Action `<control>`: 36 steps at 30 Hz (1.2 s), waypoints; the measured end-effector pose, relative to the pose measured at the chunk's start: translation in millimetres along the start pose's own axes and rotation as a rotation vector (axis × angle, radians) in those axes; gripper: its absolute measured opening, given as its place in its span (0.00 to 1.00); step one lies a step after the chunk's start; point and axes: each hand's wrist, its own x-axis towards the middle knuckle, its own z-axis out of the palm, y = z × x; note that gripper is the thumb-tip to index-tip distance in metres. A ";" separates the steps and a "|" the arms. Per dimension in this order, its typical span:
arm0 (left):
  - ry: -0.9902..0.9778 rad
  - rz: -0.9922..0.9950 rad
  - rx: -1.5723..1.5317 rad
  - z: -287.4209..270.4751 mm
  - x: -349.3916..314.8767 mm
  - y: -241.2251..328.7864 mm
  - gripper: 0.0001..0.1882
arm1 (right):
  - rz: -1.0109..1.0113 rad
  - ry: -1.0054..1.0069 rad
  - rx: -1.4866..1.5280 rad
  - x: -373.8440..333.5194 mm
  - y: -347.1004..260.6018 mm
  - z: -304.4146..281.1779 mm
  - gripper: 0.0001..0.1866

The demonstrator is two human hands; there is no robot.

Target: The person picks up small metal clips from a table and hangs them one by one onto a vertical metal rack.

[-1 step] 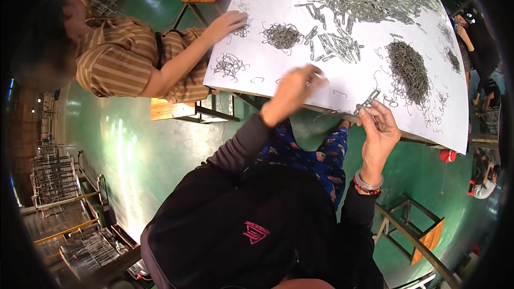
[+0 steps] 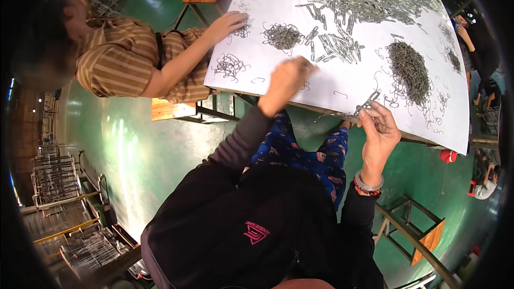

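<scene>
In the right fingers (image 2: pixel 369 125), metal links (image 2: pixel 369 100)

- We bend our left arm at the elbow, its dark-sleeved forearm (image 2: pixel 243 140) slanting up and to the right.
- Our left wrist (image 2: pixel 269 106) shows bare beyond the cuff.
- Our left hand (image 2: pixel 290 79) points its blurred fingers to the upper right; whether they press together, we cannot tell.
- We raise our right forearm (image 2: pixel 357 208) almost straight up, in a dark sleeve.
- Our right wrist (image 2: pixel 371 173) carries a pale bangle (image 2: pixel 367 187) and a red beaded bracelet (image 2: pixel 366 191).
- Our right hand (image 2: pixel 381 131) pinches between thumb (image 2: pixel 367 121) and bent fingers (image 2: pixel 384 112).
</scene>
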 end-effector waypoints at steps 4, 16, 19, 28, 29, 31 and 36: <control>0.123 -0.094 0.438 16.0 44.5 -71.7 0.14 | -0.007 -0.045 0.022 -1.9 -0.3 -1.3 0.12; 0.180 0.024 0.139 -6.5 27.9 -26.2 0.07 | 0.031 -0.050 0.027 -6.7 3.7 -6.2 0.12; 0.103 0.016 -0.104 -20.7 21.7 12.9 0.07 | 0.046 -0.056 0.048 -8.3 11.9 -3.9 0.12; -0.306 -0.052 -0.789 -12.3 -36.8 85.5 0.08 | 0.085 -0.034 0.034 -20.3 18.4 6.6 0.11; -0.256 0.028 -0.748 -8.9 -37.0 85.1 0.08 | 0.078 -0.023 0.025 -22.6 17.7 7.7 0.11; -0.231 -0.001 -0.753 -6.0 -40.2 89.0 0.08 | 0.061 -0.004 0.011 -26.2 16.7 9.9 0.11; -0.208 -0.021 -0.889 -5.0 -44.4 97.9 0.07 | -0.002 0.022 -0.084 -35.3 21.5 14.1 0.10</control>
